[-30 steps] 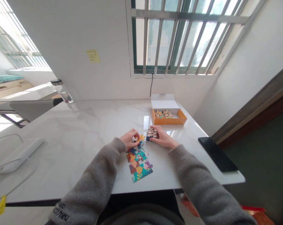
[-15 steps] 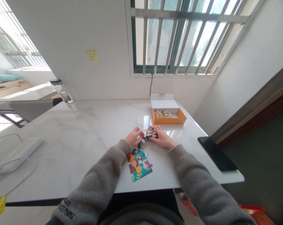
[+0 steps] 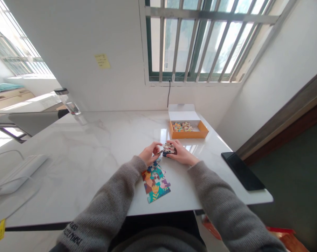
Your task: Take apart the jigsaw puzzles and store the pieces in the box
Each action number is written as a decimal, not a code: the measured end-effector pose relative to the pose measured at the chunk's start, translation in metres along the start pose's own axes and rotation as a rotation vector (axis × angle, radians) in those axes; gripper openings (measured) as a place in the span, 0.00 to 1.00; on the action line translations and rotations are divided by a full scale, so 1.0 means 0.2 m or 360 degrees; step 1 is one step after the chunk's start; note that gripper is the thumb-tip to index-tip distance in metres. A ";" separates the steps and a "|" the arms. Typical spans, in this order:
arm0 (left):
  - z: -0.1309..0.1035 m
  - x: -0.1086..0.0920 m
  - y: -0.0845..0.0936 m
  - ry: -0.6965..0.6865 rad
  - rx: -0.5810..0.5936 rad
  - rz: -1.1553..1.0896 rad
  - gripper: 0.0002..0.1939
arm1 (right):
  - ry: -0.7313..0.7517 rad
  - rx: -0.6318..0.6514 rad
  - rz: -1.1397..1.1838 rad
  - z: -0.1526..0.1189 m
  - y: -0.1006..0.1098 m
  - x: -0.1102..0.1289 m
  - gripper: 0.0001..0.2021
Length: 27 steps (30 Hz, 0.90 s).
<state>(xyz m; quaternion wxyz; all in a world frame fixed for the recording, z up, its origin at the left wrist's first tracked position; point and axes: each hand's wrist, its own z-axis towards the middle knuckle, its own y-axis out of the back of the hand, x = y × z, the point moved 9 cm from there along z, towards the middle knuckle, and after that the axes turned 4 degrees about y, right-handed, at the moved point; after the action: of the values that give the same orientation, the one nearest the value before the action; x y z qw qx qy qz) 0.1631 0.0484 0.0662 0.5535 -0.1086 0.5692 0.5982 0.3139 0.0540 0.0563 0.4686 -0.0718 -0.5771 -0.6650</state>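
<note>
My right hand (image 3: 183,154) is wrapped round a stack of jigsaw puzzle pieces (image 3: 169,149), seen edge-on above the table. Beside it, on the left, my left hand (image 3: 149,154) pinches a single puzzle piece (image 3: 160,152) between thumb and fingers, close against the stack. A partly joined jigsaw puzzle (image 3: 156,185) lies flat just below my left hand, with teal, orange and purple patterns and a yellow flower. Its upper left part is partly covered by my left hand and sleeve.
An open orange box (image 3: 189,134) with more stacked pieces stands behind my hands. A black tablet-like slab (image 3: 242,171) lies at the right table edge. A clear bottle (image 3: 70,104) stands at the far left, and a white device with cables (image 3: 21,173) lies at the left.
The piece in my left hand has turned and now shows mostly its thin edge near the stack. My right hand keeps its hold on the stack.
</note>
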 end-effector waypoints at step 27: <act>0.07 0.01 -0.06 0.0064 0.0002 0.0196 0.13 | 0.0111 0.0084 0.0013 0.01 -0.05 0.02 0.40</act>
<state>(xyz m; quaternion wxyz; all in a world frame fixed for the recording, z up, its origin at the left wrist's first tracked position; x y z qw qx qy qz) 0.1782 0.0571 0.0627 0.5043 -0.0850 0.5862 0.6284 0.3040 0.0530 0.0520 0.4929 -0.0384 -0.5773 -0.6498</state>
